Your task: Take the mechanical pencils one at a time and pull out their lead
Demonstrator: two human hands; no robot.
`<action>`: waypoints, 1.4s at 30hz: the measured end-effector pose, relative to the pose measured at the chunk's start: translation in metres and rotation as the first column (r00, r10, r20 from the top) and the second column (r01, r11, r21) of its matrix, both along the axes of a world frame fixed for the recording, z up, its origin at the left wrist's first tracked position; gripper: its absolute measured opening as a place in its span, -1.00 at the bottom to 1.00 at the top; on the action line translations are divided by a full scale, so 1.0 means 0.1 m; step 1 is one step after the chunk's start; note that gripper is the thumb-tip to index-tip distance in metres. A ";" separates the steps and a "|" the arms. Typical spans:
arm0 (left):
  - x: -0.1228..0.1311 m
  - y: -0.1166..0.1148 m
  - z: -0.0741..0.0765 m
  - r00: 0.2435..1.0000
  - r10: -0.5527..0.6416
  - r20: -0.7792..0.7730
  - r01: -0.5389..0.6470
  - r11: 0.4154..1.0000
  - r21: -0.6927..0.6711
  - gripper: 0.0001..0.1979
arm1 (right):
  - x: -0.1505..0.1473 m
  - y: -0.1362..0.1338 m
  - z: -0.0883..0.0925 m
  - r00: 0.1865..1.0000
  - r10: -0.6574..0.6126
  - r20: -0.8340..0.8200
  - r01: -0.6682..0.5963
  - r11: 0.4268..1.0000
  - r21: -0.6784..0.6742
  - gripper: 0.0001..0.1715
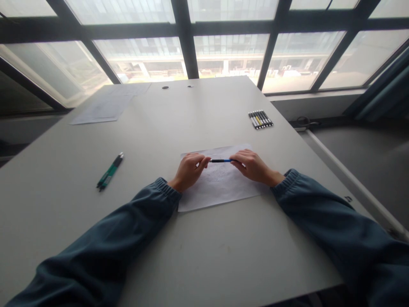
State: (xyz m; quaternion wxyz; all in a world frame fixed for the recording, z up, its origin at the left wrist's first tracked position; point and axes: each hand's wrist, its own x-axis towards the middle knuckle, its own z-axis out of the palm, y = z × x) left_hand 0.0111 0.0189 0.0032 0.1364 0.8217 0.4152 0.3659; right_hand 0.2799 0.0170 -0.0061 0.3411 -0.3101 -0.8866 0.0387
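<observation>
A blue and black pen (pixel 221 160) lies level between my two hands, above a sheet of paper (pixel 220 194) with faint marks on it. My left hand (pixel 190 168) pinches the pen's black end between thumb and fingers. At the blue end, my right hand (pixel 252 165) has its fingers closed on the pen. Both pen tips are hidden by my fingers. The paper is slightly turned on the table, partly covered by both hands.
Two pens with green and black barrels (pixel 110 171) lie to the left. A neat row of several pens (pixel 260 119) lies at the right. More papers (pixel 102 106) are at the far left of the white table (pixel 204 256). Windows stand beyond.
</observation>
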 end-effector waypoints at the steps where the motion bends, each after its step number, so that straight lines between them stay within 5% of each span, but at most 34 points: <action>1: 0.00 0.00 0.00 1.000 -0.004 0.006 0.004 1.000 -0.003 -0.44 | 0.00 0.00 0.00 1.000 0.001 0.001 -0.001 1.000 0.002 -0.81; 17: 0.02 -0.01 0.01 0.986 -0.081 0.144 0.056 0.984 0.168 -0.88 | 0.01 0.01 -0.03 1.000 -0.019 -0.002 0.019 1.000 -0.014 -0.80; 23: 0.01 -0.01 0.00 0.990 -0.075 0.121 0.063 0.993 0.103 -0.63 | 0.01 0.01 -0.03 1.000 -0.015 -0.014 0.015 1.000 -0.023 -0.80; 27: 0.00 -0.01 0.00 0.995 -0.019 0.101 0.016 0.999 0.034 -0.69 | 0.00 0.01 -0.02 1.000 -0.014 -0.013 0.014 1.000 -0.023 -0.81; 31: -0.01 0.00 0.01 0.995 -0.050 0.084 0.050 0.999 0.003 -0.48 | 0.00 0.00 -0.01 1.000 -0.004 -0.005 0.004 1.000 -0.012 -0.82; 42: 0.00 0.01 0.01 0.996 -0.063 0.060 0.059 0.996 0.067 -0.60 | 0.00 0.00 -0.01 1.000 0.006 0.002 -0.006 1.000 -0.010 -0.81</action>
